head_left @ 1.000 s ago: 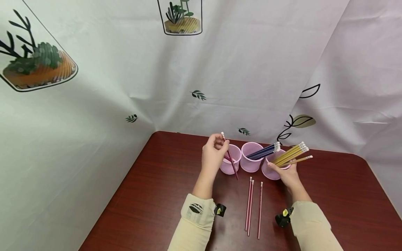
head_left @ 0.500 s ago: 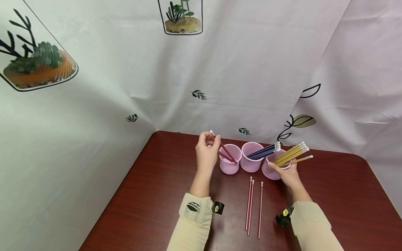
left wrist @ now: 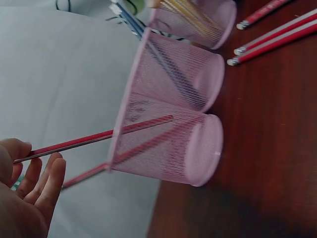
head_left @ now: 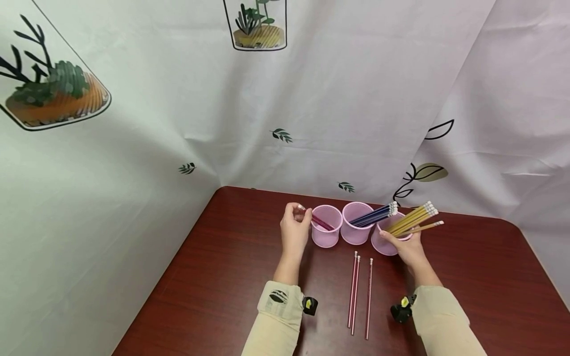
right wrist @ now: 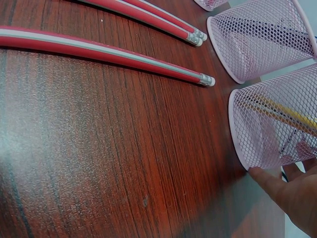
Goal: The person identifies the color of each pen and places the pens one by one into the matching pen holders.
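My left hand pinches a red pencil near its eraser end, between thumb and index finger. The pencil's lower part slants inside the left pink mesh cup, well above the base in the left wrist view. A second red pencil leans in the same cup, passing behind my fingers. At the right, my right hand grips the right pink mesh cup, its thumb near the rim in the head view. Yellow pencils lean out of that cup; some of my right fingers are hidden behind it.
Between them stands the middle pink mesh cup with several dark blue pencils. Three red pencils lie on the brown table in front of the cups. A patterned white curtain hangs behind and to the left.
My left hand has moved left, then slightly down, with the red pencil. Its lower end has gone from in front of the left cup to inside it. My right hand has stayed put.
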Tool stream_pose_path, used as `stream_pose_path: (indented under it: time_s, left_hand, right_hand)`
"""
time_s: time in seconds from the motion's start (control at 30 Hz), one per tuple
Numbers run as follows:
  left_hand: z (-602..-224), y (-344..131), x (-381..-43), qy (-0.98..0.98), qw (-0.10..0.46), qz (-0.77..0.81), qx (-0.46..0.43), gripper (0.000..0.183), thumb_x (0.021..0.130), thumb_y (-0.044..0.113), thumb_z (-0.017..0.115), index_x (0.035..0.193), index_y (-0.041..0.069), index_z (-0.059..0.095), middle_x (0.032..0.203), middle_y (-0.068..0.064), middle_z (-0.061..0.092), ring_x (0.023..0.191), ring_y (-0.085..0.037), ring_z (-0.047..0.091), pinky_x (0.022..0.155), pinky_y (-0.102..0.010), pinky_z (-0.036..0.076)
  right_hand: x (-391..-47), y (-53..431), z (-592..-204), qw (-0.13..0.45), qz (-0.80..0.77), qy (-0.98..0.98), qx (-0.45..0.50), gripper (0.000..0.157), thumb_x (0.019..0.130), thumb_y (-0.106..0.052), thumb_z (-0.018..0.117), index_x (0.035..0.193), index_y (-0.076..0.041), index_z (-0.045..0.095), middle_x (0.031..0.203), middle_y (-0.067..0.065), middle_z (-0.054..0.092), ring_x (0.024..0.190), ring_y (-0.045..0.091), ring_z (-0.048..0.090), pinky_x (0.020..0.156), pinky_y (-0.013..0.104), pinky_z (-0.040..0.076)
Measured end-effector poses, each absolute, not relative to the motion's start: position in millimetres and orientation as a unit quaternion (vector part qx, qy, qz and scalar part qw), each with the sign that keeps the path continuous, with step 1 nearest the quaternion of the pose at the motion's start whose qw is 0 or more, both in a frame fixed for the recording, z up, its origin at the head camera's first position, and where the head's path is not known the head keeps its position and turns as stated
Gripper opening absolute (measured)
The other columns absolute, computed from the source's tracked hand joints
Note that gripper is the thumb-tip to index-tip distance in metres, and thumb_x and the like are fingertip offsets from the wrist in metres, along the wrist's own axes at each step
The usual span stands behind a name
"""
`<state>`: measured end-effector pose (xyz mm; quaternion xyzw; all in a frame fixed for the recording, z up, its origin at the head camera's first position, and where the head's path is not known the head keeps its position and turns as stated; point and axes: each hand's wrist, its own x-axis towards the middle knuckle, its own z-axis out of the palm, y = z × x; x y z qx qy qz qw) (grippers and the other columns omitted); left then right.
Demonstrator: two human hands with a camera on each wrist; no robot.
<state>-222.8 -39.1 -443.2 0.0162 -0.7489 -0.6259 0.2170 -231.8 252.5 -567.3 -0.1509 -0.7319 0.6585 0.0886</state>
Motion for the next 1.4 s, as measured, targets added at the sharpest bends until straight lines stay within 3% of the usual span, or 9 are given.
stream_pose_path:
  time_s: [0.27,0.57,0.9,1.1,1.33,1.4]
  left_hand:
    - [-466,-40,-225,-0.749,0.212,-0.627,0.04,0.017,0.076,0.003,0.073,0.083,-0.001,0.058,0.077,-0.01,0.065,0.062,-0.018,0.063,0.052,-0.024,0.051]
    - [-476,-43,-228,-0.761,0.223,-0.604,0.077,0.018,0.073,0.01,0.078,0.08,0.0,0.064,0.071,-0.009,0.068,0.066,-0.018,0.065,0.055,-0.023,0.046]
    - [-480,-43,-228,-0.763,0.216,-0.603,0.09,0.016,0.075,0.012,0.076,0.077,0.002,0.065,0.07,-0.008,0.067,0.062,-0.012,0.061,0.054,-0.023,0.046]
    - [-483,-43,-227,-0.764,0.211,-0.602,0.095,0.015,0.077,0.013,0.074,0.076,0.003,0.064,0.067,-0.004,0.066,0.058,-0.01,0.059,0.052,-0.023,0.045]
    - [-478,-32,-222,-0.758,0.2,-0.619,0.035,0.019,0.08,0.015,0.072,0.071,0.003,0.06,0.055,-0.003,0.058,0.045,-0.029,0.059,0.039,-0.021,0.042]
    - [-478,-26,-219,-0.761,0.18,-0.623,-0.01,0.018,0.08,0.013,0.072,0.071,0.002,0.06,0.054,-0.003,0.058,0.043,-0.026,0.057,0.038,-0.02,0.042]
  right_hand:
    - [-232,253,-567,0.086,0.658,-0.734,-0.148,0.103,0.068,-0.037,0.082,0.14,-0.022,0.011,0.138,0.01,0.031,0.121,0.019,0.036,0.104,0.034,0.026]
    - [-233,254,-572,0.095,0.658,-0.733,-0.147,0.099,0.069,-0.034,0.082,0.14,-0.024,0.014,0.135,0.007,0.034,0.116,0.015,0.039,0.085,0.008,0.032]
    - [-233,254,-572,0.087,0.659,-0.731,-0.153,0.102,0.067,-0.038,0.082,0.139,-0.023,0.012,0.136,0.009,0.033,0.119,0.018,0.037,0.103,0.034,0.027]
    - [-234,255,-573,0.087,0.659,-0.732,-0.151,0.103,0.067,-0.037,0.082,0.14,-0.022,0.011,0.137,0.01,0.032,0.121,0.02,0.036,0.104,0.037,0.026]
    - [-229,252,-561,0.08,0.648,-0.743,-0.147,0.1,0.07,-0.037,0.08,0.141,-0.021,0.011,0.139,0.012,0.03,0.122,0.021,0.035,0.104,0.033,0.026]
    - [-225,249,-552,0.067,0.647,-0.745,-0.146,0.1,0.071,-0.037,0.08,0.141,-0.021,0.011,0.14,0.014,0.028,0.123,0.022,0.032,0.105,0.033,0.024]
